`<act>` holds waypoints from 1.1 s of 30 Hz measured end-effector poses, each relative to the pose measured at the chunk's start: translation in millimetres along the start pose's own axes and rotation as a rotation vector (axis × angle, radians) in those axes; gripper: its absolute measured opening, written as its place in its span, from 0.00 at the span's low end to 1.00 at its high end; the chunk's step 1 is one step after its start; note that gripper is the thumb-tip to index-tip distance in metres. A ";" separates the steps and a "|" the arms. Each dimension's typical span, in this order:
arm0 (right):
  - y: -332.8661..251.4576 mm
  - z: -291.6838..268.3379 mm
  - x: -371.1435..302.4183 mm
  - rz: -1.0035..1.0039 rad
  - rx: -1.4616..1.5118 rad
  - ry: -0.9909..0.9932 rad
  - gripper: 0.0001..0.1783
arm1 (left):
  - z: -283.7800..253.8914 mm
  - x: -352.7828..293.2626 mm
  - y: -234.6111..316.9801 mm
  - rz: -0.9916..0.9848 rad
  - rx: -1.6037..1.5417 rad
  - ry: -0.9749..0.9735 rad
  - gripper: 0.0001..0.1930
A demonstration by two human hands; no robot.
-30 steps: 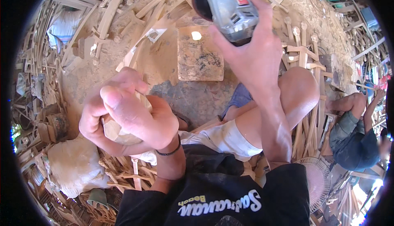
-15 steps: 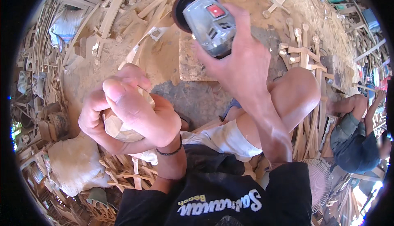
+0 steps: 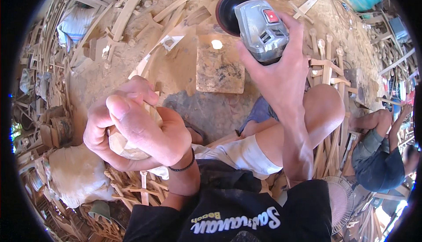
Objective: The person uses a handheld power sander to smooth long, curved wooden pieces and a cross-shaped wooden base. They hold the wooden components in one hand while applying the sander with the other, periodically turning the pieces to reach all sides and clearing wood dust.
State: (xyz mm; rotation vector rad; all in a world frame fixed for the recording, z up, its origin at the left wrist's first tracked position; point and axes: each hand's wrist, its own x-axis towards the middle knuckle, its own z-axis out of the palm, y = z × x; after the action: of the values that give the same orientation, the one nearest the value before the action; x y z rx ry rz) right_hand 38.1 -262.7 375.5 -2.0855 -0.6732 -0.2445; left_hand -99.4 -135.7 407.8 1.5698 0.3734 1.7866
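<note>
At the lower left, my left hand (image 3: 136, 123) is closed around a pale wooden sword with a faceted, knob-like end (image 3: 125, 145) close to the camera. Beyond the fist, narrow wood with a crosspiece (image 3: 172, 42) runs away from me; my fingers hide how the parts join. Up to the right, my right hand (image 3: 281, 70) grips the grey body of an angle grinder (image 3: 259, 28) with a red switch. Its dark round disc (image 3: 228, 13) points left, apart from the wood. Whether it spins I cannot tell.
A worn wooden block (image 3: 220, 75) sits on the dusty ground between my legs. Wooden swords (image 3: 327, 66) lie right of my knee, with more wood (image 3: 143, 187) at lower left. A fan (image 3: 340, 202) stands at my right; another person (image 3: 378, 158) sits beyond it.
The grinder and my right hand have moved right, farther from the left hand, uncovering more of the block. My left hand keeps its grip nearly in place. The view has shifted slightly.
</note>
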 end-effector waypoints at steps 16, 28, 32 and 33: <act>-3.9 10.0 2.4 0.009 0.084 -0.027 0.46 | -36.9 0.5 -11.8 -0.033 0.081 0.019 0.07; 3.3 11.4 2.5 0.035 0.126 -0.027 0.42 | -44.0 17.7 -22.4 0.173 0.372 0.246 0.04; 5.1 6.8 5.3 0.020 0.119 -0.018 0.42 | -58.8 19.0 -24.0 0.557 1.114 -0.029 0.06; 6.1 7.0 5.4 0.014 0.113 -0.018 0.42 | -55.1 18.2 -23.2 0.453 1.024 0.036 0.08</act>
State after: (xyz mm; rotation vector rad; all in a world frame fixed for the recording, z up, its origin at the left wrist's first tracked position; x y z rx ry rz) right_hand 45.4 -257.6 369.4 -1.9855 -0.6674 -0.1758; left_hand -144.2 -94.2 394.5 2.4561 1.1585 2.0917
